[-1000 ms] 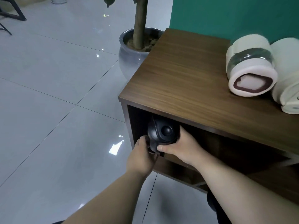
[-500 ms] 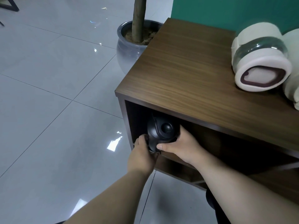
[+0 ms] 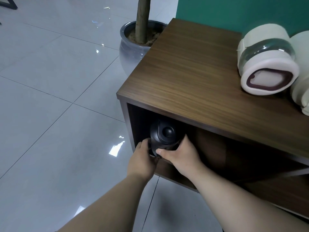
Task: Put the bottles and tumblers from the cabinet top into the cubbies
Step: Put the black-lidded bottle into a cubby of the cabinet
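Step in hand: you're seating the black bottle (image 3: 164,137) in the upper-left cubby (image 3: 217,144) of the cabinet. Both hands are on it. Left hand (image 3: 143,160) is curled around its lower left side, right hand (image 3: 179,155) wraps the lower right with the thumb across the front. Both are closed on the bottle.

Bottle location: just inside the cubby mouth, directly ahead of and between your hands, close to the cubby's left wall. Can't tell whether its base is down on the cubby shelf yet, since your hands hide it.

Orientation: I read the rounded cap with its button as facing up and slightly toward you, so the long axis looks near vertical, top tipped a little your way. Wide-angle lens, so treat the tilt as a judgement.

Next move, my read: get it upright, let the base settle flat, then open both hands and pull back without dragging it. Headroom under the surface (image 3: 192,67) above your hands looks tight, so watch the cap.

Still to do: the pink tumbler (image 3: 267,64) and a cream tumbler (image 3: 301,91) lie on their sides on the surface, up and to the right of your right hand, touching each other.
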Demonstrator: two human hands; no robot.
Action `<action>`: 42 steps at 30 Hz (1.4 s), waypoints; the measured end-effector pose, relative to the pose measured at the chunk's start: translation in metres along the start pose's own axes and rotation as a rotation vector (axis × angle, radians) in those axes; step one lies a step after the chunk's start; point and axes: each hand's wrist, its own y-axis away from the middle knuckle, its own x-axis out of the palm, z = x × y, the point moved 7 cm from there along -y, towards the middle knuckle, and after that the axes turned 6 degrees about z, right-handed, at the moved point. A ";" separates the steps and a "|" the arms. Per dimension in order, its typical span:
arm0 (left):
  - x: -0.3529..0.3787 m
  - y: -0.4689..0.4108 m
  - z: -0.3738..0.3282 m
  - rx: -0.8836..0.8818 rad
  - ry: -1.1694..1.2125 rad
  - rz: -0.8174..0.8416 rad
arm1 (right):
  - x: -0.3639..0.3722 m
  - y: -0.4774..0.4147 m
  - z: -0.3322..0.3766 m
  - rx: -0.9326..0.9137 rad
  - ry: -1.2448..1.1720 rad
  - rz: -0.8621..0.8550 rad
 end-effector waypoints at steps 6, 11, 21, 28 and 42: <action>-0.002 -0.005 0.001 0.038 -0.020 0.020 | 0.005 0.008 0.001 0.027 0.018 -0.107; -0.002 -0.004 -0.001 0.046 0.007 0.036 | 0.006 0.010 -0.001 0.056 0.071 -0.179; -0.001 -0.003 0.002 0.042 -0.002 0.045 | 0.006 0.012 -0.003 0.072 0.079 -0.184; -0.001 -0.002 0.005 0.013 -0.012 0.042 | 0.008 0.013 -0.012 0.130 0.154 -0.144; -0.038 0.041 -0.016 -0.054 -0.042 0.157 | -0.019 0.051 -0.011 0.303 0.298 0.106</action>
